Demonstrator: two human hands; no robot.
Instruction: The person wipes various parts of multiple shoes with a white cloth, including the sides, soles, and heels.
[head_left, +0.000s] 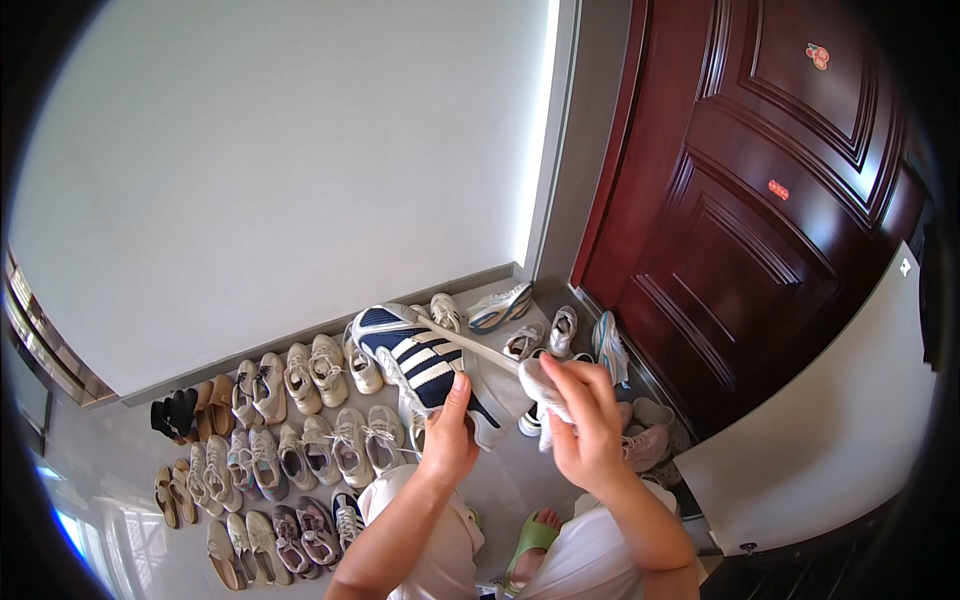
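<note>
In the head view my left hand (450, 442) grips a navy sneaker (427, 367) with white stripes by its heel end, the thumb on its side. The shoe is tilted on its side, toe up to the left, its pale sole edge turned to the right. In my right hand (585, 427) is a crumpled white cloth (541, 390), pinched between fingers and thumb. It is just to the right of the sneaker's sole; whether they touch is unclear. Below the hands are my knees in pale trousers and a foot in a green slipper (531, 536).
Rows of shoes (349, 450) stand on the grey tiled floor at left, beside a white wall (300, 172). More sneakers (499, 307) lie ahead near a dark red door (750, 247). Pink and pale shoes (646, 446) are at the right, next to a white panel (810, 435).
</note>
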